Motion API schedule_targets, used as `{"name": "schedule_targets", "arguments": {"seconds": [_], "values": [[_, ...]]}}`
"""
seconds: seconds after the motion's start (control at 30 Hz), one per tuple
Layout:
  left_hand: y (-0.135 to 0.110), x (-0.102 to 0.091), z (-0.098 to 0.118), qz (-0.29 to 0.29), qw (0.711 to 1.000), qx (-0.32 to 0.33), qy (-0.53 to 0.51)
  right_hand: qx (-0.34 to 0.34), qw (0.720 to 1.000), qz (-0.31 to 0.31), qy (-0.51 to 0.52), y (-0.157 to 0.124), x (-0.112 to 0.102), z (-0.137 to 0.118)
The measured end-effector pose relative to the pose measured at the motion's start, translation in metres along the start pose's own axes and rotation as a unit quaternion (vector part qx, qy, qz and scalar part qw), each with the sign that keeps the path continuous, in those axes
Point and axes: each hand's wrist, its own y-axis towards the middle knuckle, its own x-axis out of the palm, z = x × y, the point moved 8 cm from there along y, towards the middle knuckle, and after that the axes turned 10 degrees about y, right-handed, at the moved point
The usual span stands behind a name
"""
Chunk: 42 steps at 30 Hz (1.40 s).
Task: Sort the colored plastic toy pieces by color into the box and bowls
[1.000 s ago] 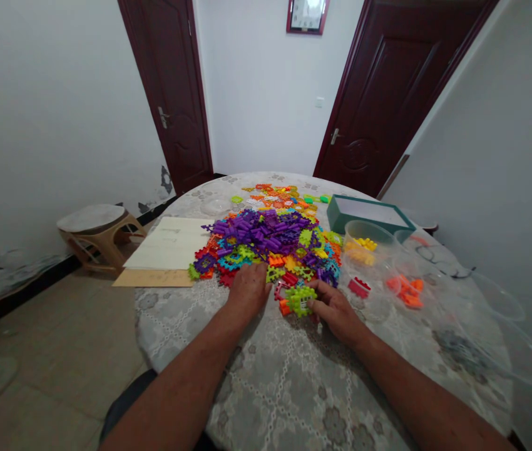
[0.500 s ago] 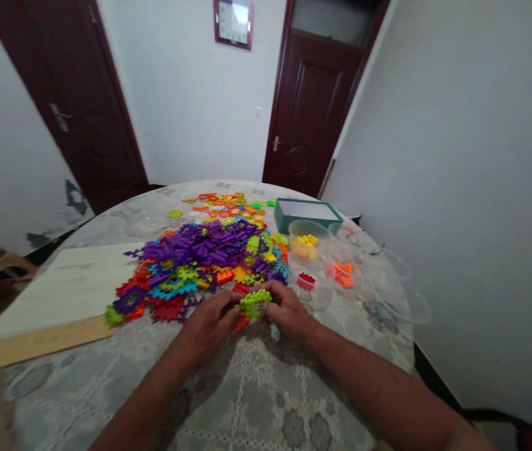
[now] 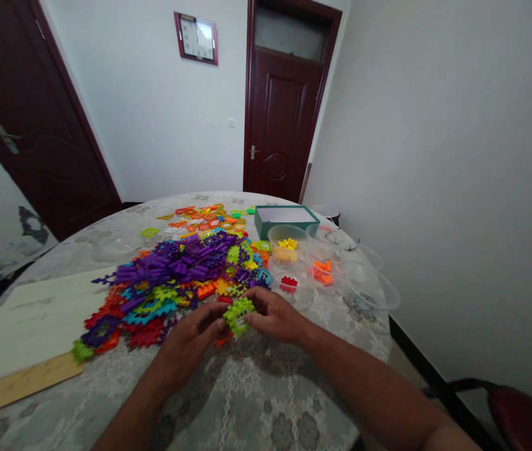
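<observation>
A lime-green toothed plastic building piece (image 3: 239,317) is held up between my two hands, just above the near part of the table. My left hand (image 3: 199,333) grips its left side with thumb and fingers. On its right side, my right hand (image 3: 273,315) has the thumb on the near face and fingers curled behind. A red piece (image 3: 225,300) shows partly behind my left fingertips. Below the green piece, an orange piece (image 3: 223,341) lies mostly hidden. The large pile of purple and mixed-colour pieces (image 3: 186,260) lies just beyond my left hand.
Clear plastic tubs stand at right, one with yellow pieces (image 3: 287,245), another with orange pieces (image 3: 323,273). A green box (image 3: 286,222) is behind them. A red piece (image 3: 288,284) lies near the tubs. At left are a pale sheet (image 3: 35,316) and a tan board (image 3: 26,383).
The green piece has been tilted so more of its flat face shows, with both hands still on it. The whole view has shifted, so the table things sit further left in the picture.
</observation>
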Motion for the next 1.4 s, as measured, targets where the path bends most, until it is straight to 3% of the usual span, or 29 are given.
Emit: {"name": "schedule_targets", "arguments": {"seconds": [0.2, 0.33, 0.4, 0.53, 0.63, 0.7, 0.8, 0.97, 1.1, 1.2, 1.23, 1.3, 1.4], "values": [[-0.004, 0.005, 0.004, 0.012, 1.000, -0.012, -0.011, -0.001, 0.998, 0.008, -0.064, -0.009, -0.010, -0.026], [-0.003, -0.006, -0.002, 0.061, 0.998, -0.022, -0.005, -0.028, 0.982, 0.073, -0.173, -0.013, -0.054, -0.067], [-0.003, -0.012, -0.003, 0.084, 0.996, -0.031, 0.006, -0.050, 0.948, 0.124, -0.290, -0.014, -0.088, -0.095], [-0.004, -0.023, -0.002, 0.121, 0.990, -0.040, 0.053, -0.042, 0.841, 0.194, -0.503, -0.002, -0.168, -0.135], [-0.006, -0.031, 0.001, 0.153, 0.982, -0.037, 0.103, 0.060, 0.753, 0.227, -0.614, 0.016, -0.237, -0.135], [-0.008, -0.035, 0.002, 0.167, 0.977, -0.042, 0.121, 0.125, 0.710, 0.244, -0.648, 0.025, -0.275, -0.128], [-0.009, -0.038, 0.001, 0.178, 0.973, -0.049, 0.142, 0.167, 0.688, 0.261, -0.656, 0.034, -0.311, -0.117], [-0.010, -0.038, -0.003, 0.189, 0.965, -0.046, 0.174, 0.207, 0.682, 0.262, -0.651, 0.042, -0.333, -0.095], [-0.010, -0.037, -0.003, 0.193, 0.964, -0.044, 0.179, 0.206, 0.676, 0.277, -0.652, 0.046, -0.332, -0.100], [-0.010, -0.036, 0.000, 0.195, 0.962, -0.033, 0.191, 0.132, 0.686, 0.295, -0.652, 0.041, -0.295, -0.122], [-0.010, -0.036, 0.002, 0.197, 0.959, -0.022, 0.201, 0.087, 0.704, 0.291, -0.641, 0.037, -0.271, -0.129], [-0.010, -0.034, 0.005, 0.200, 0.952, 0.004, 0.230, -0.002, 0.770, 0.243, -0.590, 0.024, -0.208, -0.134], [-0.009, -0.027, 0.005, 0.198, 0.939, 0.037, 0.279, -0.059, 0.870, 0.078, -0.483, 0.000, -0.096, -0.109]]}}
